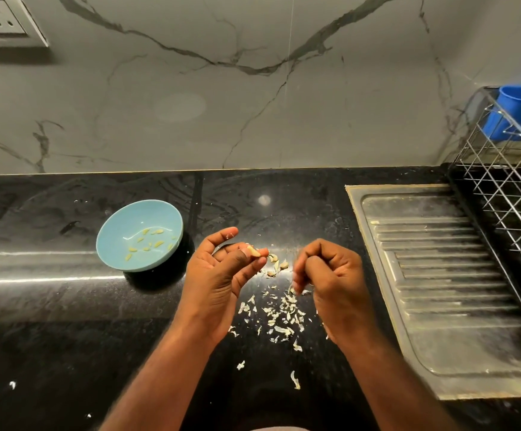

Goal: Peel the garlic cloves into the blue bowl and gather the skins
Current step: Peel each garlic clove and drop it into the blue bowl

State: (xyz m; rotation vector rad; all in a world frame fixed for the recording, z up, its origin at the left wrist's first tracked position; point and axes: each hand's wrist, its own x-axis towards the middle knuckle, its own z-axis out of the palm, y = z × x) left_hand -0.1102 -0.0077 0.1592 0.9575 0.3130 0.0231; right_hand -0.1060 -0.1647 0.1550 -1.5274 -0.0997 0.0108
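Garlic peeling is under way: the person's left hand point(219, 275) pinches one small pale garlic clove point(254, 251) between the thumb tip and the tips of two fingers, with the index finger lifted free above. It holds the clove over the polished black stone counter point(66, 306), to the right of the shallow light-blue bowl point(159, 213). The bowl stands apart from both hands and has a scatter of yellowish peeled cloves point(147, 241) in it. The right hand point(330, 275) hangs near the left with its fingers curled inward; the tips are blurred, so whether they nip a scrap of skin cannot be told. Between and below the hands lies a loose spread of papery white garlic skins point(281, 312). A few cloves that look unpeeled point(276, 264) sit on the counter just past the pinched one.

The clove is held by fingertips alone, so a hard tug at its skin could flick it down among the peelings or towards the ribbed steel drainboard point(439, 275). The skins look very light, and a hasty sweep would likely scatter them wider; strays already lie towards the counter's near edge. Scraps clinging to the fingers could also drop into the bowl with the clove
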